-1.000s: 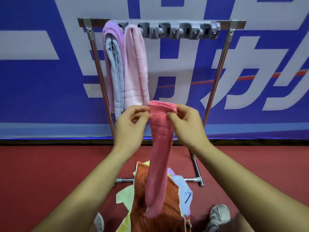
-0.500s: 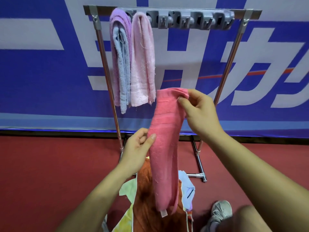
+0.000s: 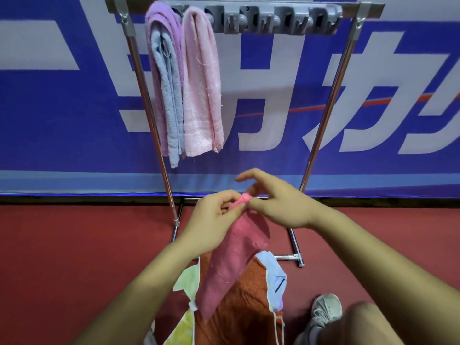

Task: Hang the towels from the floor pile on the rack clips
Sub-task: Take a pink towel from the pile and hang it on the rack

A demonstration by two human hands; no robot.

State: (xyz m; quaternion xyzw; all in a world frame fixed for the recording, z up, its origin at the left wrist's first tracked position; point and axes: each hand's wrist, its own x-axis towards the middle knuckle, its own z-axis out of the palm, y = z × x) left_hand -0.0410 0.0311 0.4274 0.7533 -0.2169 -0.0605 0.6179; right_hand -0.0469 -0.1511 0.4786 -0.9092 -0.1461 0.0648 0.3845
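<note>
Dangling from left hand (image 3: 214, 220) and right hand (image 3: 281, 205), pink towel (image 3: 231, 257), long axis down-left.

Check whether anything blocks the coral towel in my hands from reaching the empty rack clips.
Nothing visible. The left hand and right hand pinch the coral towel below the rack; the empty clips beside the pale pink towel are unobstructed.

Sports-hall-like venue: red floor (image 3: 74, 257), blue banner (image 3: 62, 120)
</note>
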